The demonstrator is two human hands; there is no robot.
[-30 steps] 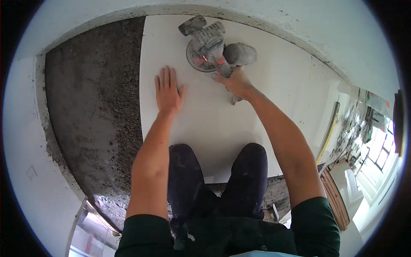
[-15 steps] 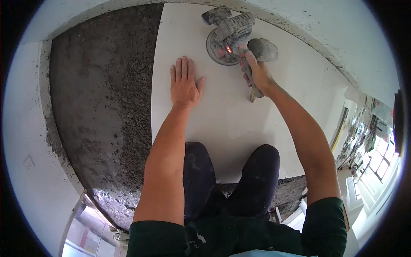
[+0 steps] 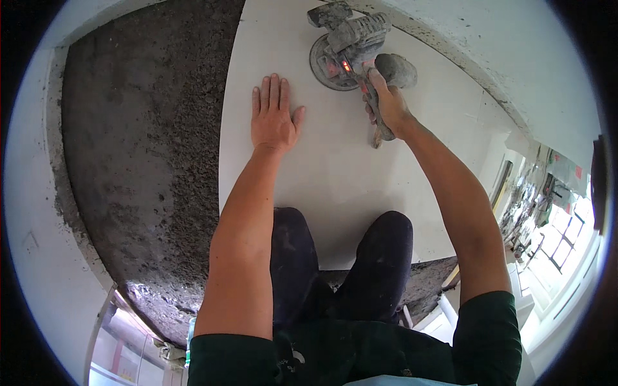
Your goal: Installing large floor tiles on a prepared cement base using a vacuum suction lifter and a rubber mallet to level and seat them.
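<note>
Under me lies a large pale floor tile (image 3: 328,174), and my knees rest on its near part. My left hand (image 3: 275,119) presses flat on the tile near its left edge, fingers stretched out. Farther right, my right hand (image 3: 388,106) is wrapped round the handle of a dusty grey tile vibrator (image 3: 357,38). Its round suction pad (image 3: 328,67) sits on the tile near the far edge, and a small red display glows on its body. The fingers of the right hand are partly hidden behind the handle.
Rough dark wet mortar (image 3: 141,141) stretches along the tile's left side. White walls (image 3: 476,45) with a spattered lower edge close in at the far side and left. To the right are a bright window (image 3: 566,238) and cluttered items. A doorway (image 3: 122,347) opens at lower left.
The view has shifted slightly, so the scene sits a little to the left. My left hand stays flat on the tile, and my right hand keeps its grip on the tile vibrator.
</note>
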